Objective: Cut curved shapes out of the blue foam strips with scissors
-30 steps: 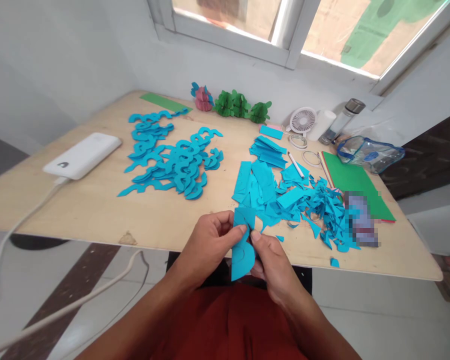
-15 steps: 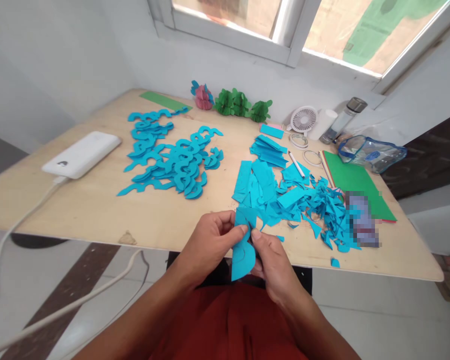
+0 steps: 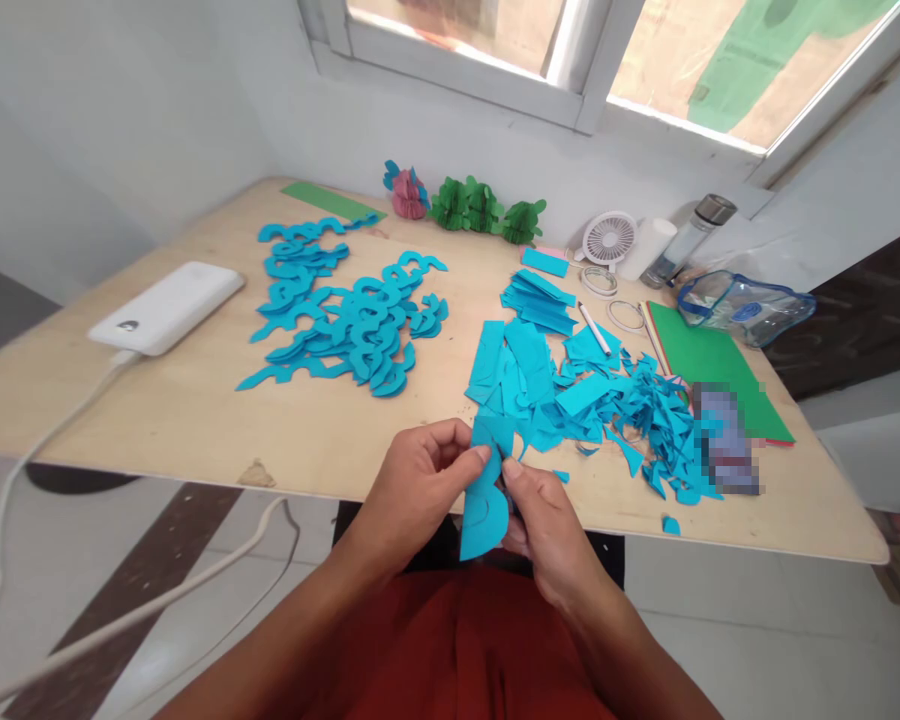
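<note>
A folded blue paper piece (image 3: 486, 508) with a curved right edge and a drawn arc hangs over the table's front edge. My left hand (image 3: 429, 475) pinches its upper left side between thumb and fingers. At its right edge my right hand (image 3: 544, 505) is closed, with something dark and mostly hidden under the fingers. Just beyond both hands lie blue strips (image 3: 529, 360) and a heap of blue scraps (image 3: 656, 405). Wavy blue cut-outs (image 3: 375, 325) are spread left of the middle.
A white power bank (image 3: 169, 308) with a cable lies at the left. Along the back stand green paper shapes (image 3: 465, 205), a small fan (image 3: 609, 240) and a bottle (image 3: 690, 240). Green sheets (image 3: 720, 360) and a clear pouch (image 3: 750, 305) are at the right.
The blue paper's lower end has shifted slightly left between my fingers. Both hands keep nearly the same place and grip.
</note>
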